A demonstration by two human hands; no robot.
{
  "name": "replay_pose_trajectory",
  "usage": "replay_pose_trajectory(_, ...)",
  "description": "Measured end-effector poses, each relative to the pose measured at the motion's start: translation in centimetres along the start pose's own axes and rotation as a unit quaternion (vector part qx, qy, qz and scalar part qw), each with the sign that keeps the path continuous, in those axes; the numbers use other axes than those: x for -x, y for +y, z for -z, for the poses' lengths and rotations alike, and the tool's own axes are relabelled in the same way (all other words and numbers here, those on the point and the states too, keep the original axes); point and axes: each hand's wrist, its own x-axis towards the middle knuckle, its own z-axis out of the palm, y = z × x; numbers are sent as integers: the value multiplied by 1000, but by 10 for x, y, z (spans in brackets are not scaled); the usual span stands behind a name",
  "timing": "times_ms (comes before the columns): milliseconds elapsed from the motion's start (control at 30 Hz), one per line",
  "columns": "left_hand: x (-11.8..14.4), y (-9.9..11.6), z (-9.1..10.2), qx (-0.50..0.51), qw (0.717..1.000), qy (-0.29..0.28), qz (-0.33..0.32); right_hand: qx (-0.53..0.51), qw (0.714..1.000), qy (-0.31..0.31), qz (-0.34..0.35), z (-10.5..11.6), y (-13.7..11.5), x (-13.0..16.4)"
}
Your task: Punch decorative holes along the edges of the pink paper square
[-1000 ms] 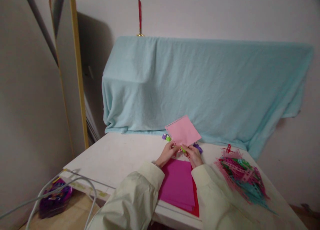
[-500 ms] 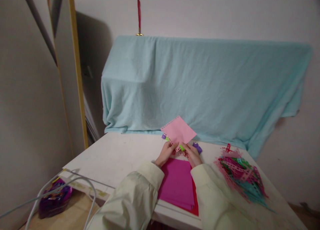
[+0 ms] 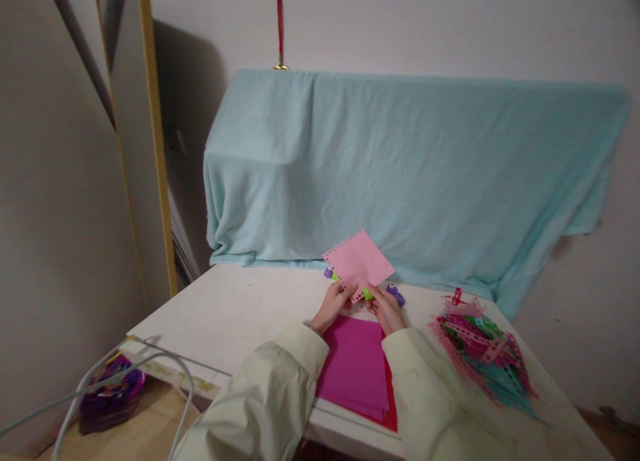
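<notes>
My left hand (image 3: pixel 330 306) is closed on the lower left part of a pink paper sheet (image 3: pixel 361 257), thumb on top. Small punched holes run along the sheet's upper left and lower left edges. In my right hand (image 3: pixel 387 310) is a small green hole punch (image 3: pixel 367 293), held at the sheet's bottom corner; my fingers partly hide it. Beyond my right hand lies a purple punch (image 3: pixel 395 295). A smaller purple piece (image 3: pixel 328 273) shows behind the sheet's left edge. Magenta sheets (image 3: pixel 354 367) lie between my forearms, with red paper (image 3: pixel 391 417) under them.
A pile of colourful punched paper strips (image 3: pixel 487 344) lies on the white table (image 3: pixel 235 307) at the right. A light blue cloth (image 3: pixel 400 174) hangs behind the table. Grey cables (image 3: pixel 165 357) loop at the left front corner, near a shiny purple bag (image 3: pixel 113 397).
The pink sheet and both hands appear slightly shifted to the right, with the camera view also moving a little. Both hands keep their hold on the sheet and the hole punch.
</notes>
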Motion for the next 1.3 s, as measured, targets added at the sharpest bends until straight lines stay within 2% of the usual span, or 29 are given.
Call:
replay_pose_trajectory(500, 0, 1, 1, 26, 999, -16, 9, 20, 999, -30, 0, -2, -2, 3)
replay_pose_trajectory(900, -2, -5, 0, 69, 997, -36, 29, 32, 999, -4, -16, -2, -4, 3)
replay_pose_trajectory(1033, -2, -7, 0, 65, 997, -40, 22, 47, 999, -10, -1, -2, -4, 4)
replay_pose_trajectory(1167, -2, -9, -1, 51, 997, -51, 18, 65, 997, 7, 40, -3, -4, 4)
replay_pose_trajectory(1300, -1, -8, -1, 59, 996, -58, 27, 86, 995, 24, 47, -3, -4, 4)
